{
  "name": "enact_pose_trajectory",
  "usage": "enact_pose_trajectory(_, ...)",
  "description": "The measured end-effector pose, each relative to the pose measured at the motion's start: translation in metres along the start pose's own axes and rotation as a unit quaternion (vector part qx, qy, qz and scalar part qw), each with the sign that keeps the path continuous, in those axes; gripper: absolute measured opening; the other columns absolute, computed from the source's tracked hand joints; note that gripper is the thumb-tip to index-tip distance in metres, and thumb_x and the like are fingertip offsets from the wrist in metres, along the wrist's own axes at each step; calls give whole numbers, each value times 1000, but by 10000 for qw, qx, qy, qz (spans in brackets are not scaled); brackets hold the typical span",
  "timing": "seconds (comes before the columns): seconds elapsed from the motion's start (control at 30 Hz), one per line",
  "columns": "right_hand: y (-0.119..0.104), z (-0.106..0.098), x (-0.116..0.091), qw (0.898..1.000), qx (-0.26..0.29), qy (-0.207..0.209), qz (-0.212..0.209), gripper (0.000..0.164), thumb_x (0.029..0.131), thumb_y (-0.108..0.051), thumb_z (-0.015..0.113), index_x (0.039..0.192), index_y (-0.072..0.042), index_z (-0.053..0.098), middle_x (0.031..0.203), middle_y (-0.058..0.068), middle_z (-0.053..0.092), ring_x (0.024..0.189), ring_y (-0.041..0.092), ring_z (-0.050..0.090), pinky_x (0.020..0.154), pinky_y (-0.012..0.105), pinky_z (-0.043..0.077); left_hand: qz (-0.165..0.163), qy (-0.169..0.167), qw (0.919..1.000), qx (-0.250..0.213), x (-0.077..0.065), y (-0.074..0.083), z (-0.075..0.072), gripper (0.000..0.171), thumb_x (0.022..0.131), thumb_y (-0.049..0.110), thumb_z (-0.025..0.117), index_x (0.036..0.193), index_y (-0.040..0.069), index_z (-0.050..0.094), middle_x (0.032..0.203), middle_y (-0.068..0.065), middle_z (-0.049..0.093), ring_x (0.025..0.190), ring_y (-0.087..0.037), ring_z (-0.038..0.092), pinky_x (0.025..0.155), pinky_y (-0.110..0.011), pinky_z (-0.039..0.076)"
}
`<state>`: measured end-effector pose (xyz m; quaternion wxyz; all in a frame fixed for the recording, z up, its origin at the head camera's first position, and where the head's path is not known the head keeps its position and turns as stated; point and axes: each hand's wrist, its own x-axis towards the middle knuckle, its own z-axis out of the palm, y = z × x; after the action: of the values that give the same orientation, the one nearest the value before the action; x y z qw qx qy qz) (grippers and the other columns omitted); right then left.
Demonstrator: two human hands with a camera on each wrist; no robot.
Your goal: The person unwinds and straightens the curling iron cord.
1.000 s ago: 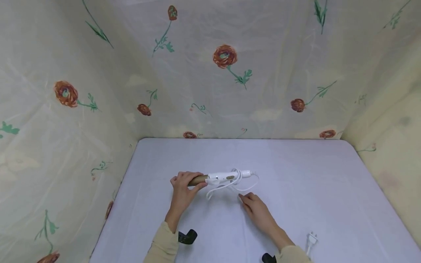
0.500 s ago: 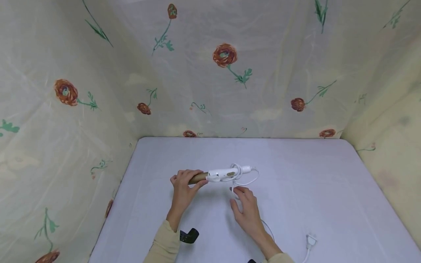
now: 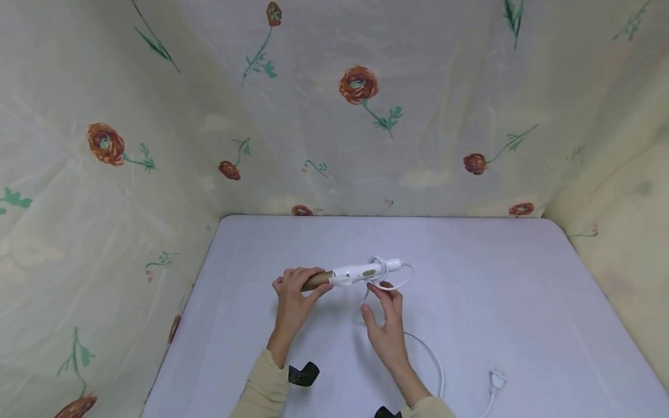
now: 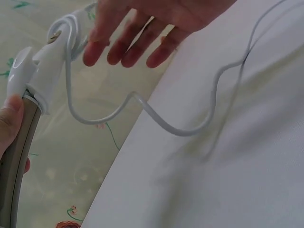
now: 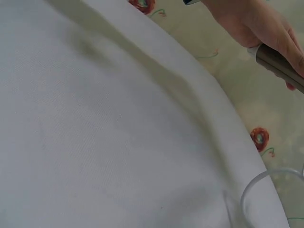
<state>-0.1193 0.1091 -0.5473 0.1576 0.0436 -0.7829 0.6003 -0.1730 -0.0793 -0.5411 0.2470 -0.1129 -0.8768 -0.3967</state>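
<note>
My left hand (image 3: 292,299) grips the brown-gold barrel of a curling iron (image 3: 347,274) above the table, its white handle pointing right. White cord (image 4: 175,132) is looped round the handle, and a loose length hangs down from it. Below the handle, my right hand (image 3: 387,334) has its thumb apart from its fingers, the fingertips right at the cord. In the left wrist view the fingers of the right hand (image 4: 147,28) are loosely extended beside the wound loops. The right wrist view catches the left hand (image 5: 259,21) round the barrel (image 5: 280,66).
A white two-pin plug (image 3: 497,381) lies on the white table (image 3: 522,290) at the front right, with its cord running toward the near edge. Flower-patterned sheeting (image 3: 418,128) encloses the back and sides. Black wrist-worn pieces (image 3: 304,374) show by the sleeves.
The right hand has moved left and up under the handle, its thumb and fingers spreading. More cord now hangs loose and runs along the table beside the right forearm. The left hand keeps its grip.
</note>
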Motion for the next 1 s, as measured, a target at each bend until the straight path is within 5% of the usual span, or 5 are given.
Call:
enact_pose_trajectory(0.13, -16, 0, 3, 9978, 508, -407, 101, 56, 91, -1, 58, 143, 0, 36, 151, 20, 24, 138, 32, 26, 108, 48, 28, 26, -72, 9999, -67, -1, 4, 3, 39, 74, 39, 76, 107, 21, 69, 102, 3, 70, 92, -15, 50, 83, -41, 20)
enact_pose_trajectory(0.27, -10, 1, 7, 9931, 1050, -510, 143, 55, 93, -1, 54, 144, 2, 32, 154, 18, 19, 142, 24, 21, 107, 60, 25, -38, -151, 9997, -179, -1, 9, 4, 39, 75, 40, 75, 108, 20, 69, 103, 3, 69, 92, -15, 49, 84, -40, 20)
enact_pose_trajectory(0.43, 12, 4, 10, 9916, 1255, -314, 31, 36, 96, -4, 52, 131, -1, 47, 142, 15, 40, 133, 14, 34, 107, 55, 27, -103, -96, 9999, -97, 0, 10, 3, 39, 74, 40, 75, 108, 20, 69, 102, 3, 69, 93, -15, 49, 83, -41, 20)
enact_pose_trajectory(0.7, 1, -4, 4, 9912, 1076, -749, 190, 22, 102, -13, 39, 118, 0, 48, 134, 11, 56, 133, 24, 43, 104, 17, 34, 122, 46, 9996, 248, 4, 9, 2, 39, 74, 40, 76, 106, 21, 69, 101, 2, 70, 93, -17, 50, 83, -42, 22)
enact_pose_trajectory(1.0, -37, -10, -8, 9913, -184, -1126, -654, 11, 99, 0, 42, 99, 2, 53, 88, 7, 68, 95, 26, 65, 81, 32, 51, 135, 283, 9979, 570, 8, 8, 0, 41, 72, 41, 77, 105, 18, 70, 100, -1, 70, 92, -20, 51, 83, -47, 24)
